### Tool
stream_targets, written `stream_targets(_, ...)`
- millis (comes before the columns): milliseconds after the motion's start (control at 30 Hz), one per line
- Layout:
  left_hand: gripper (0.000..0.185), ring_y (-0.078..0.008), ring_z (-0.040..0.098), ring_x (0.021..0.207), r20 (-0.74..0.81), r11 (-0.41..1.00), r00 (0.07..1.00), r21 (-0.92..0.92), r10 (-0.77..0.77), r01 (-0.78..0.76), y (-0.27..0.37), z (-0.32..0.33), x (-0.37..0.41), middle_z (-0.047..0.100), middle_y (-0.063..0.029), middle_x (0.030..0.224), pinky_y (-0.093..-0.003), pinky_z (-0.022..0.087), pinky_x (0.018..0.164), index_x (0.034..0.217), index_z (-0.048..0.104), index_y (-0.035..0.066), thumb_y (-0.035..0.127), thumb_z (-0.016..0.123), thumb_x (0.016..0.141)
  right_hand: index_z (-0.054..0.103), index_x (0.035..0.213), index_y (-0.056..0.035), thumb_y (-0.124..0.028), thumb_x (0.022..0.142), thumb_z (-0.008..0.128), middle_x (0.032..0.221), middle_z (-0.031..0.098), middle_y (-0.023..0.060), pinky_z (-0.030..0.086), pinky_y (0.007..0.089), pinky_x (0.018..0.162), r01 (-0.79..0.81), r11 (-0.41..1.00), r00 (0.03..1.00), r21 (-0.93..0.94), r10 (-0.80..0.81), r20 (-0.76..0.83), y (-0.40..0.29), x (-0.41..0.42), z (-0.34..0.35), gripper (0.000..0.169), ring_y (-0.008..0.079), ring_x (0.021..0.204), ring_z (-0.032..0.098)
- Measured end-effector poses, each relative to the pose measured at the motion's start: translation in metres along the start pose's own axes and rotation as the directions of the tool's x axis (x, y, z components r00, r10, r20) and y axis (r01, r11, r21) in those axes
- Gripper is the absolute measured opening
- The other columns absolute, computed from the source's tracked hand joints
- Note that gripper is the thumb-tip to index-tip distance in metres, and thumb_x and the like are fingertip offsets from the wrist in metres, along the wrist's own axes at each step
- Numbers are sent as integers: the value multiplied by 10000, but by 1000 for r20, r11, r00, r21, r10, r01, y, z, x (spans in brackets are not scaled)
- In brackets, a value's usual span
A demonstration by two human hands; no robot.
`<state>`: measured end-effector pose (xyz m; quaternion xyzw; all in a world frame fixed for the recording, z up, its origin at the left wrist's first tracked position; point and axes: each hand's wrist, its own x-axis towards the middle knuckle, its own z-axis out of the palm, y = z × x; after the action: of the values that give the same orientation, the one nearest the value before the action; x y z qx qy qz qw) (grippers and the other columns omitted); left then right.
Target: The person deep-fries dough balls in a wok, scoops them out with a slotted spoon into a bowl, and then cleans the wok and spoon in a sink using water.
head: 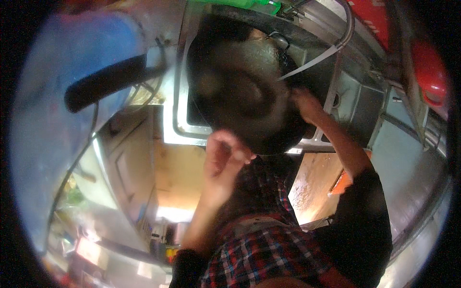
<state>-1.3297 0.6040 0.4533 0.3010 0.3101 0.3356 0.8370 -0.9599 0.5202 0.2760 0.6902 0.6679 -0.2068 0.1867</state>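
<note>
A large round dark pan (248,104), blurred, is tilted over a stainless steel sink (180,90). My left hand (227,154) has its fingers curled at the pan's near rim. At the pan's right edge is my right hand (308,106), its fingertips blurred and partly lost against the dark metal. A curved metal faucet (349,25) reaches in from the upper right. From its end a pale streak (313,64), which looks like running water, slants to the pan. Wet, shiny metal shows beyond the pan, and the pan hides much of the basin.
A second sink basin (347,93) adjoins on the right. At the left, a thick black handle-like bar (108,82) stands before a large blue surface (83,46). A green object (248,3) lies behind the sink, and a red plastic item (430,77) is at the far right.
</note>
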Motion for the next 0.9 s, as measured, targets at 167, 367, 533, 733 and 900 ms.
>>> stream_targets(167, 215, -168, 585, 868, 2, 998, 999, 33, -45, 45, 0, -8, 2, 560, -58, 945, -370, 534, 872, 1160, 446, 64, 89, 585, 998, 645, 1216, -31, -55, 949, 490, 1330, 567, 165, 395, 465, 1088, -320, 925, 865, 203, 373, -337, -39, 153, -29, 310, 373, 1228, 536)
stream_targets(367, 218, -183, 614, 897, -10, 995, 997, 69, -76, 76, 6, 0, 0, 576, -67, 950, -317, 504, 828, 1155, 453, 58, 97, 590, 990, 649, 1173, -10, -131, 965, 518, 1197, 637, 226, 468, 507, 964, 204, 766, 932, 609, 37, -360, -178, 142, -38, 274, 387, 1093, 604)
stream_targets(533, 238, -176, 600, 922, -55, 997, 996, 9, -74, 74, 9, -1, -8, 553, -41, 956, -344, 515, 869, 1172, 454, 98, 63, 602, 988, 597, 1369, -122, -134, 982, 557, 1275, 623, 213, 488, 486, 996, 99, 847, 994, 522, -57, -95, -133, 45, -9, 389, 379, 1155, 608)
stream_targets(733, 271, -174, 588, 914, -9, 994, 996, 67, -87, 87, 8, -4, -6, 485, -14, 929, -375, 524, 909, 1194, 434, 102, 88, 619, 997, 472, 1424, -16, -182, 959, 588, 1368, 568, 237, 528, 486, 968, -564, 697, 753, 442, 654, -70, -21, 183, -24, 507, 403, 1207, 606)
stream_targets(900, 265, -172, 580, 916, -2, 998, 998, 7, -68, 68, 2, -3, -8, 484, -20, 922, -386, 532, 920, 1200, 431, 99, 73, 601, 999, 579, 1285, 12, -184, 884, 672, 1205, 614, 273, 506, 517, 989, -49, 720, 513, 692, 613, -601, -112, 271, -91, 456, 463, 1182, 584)
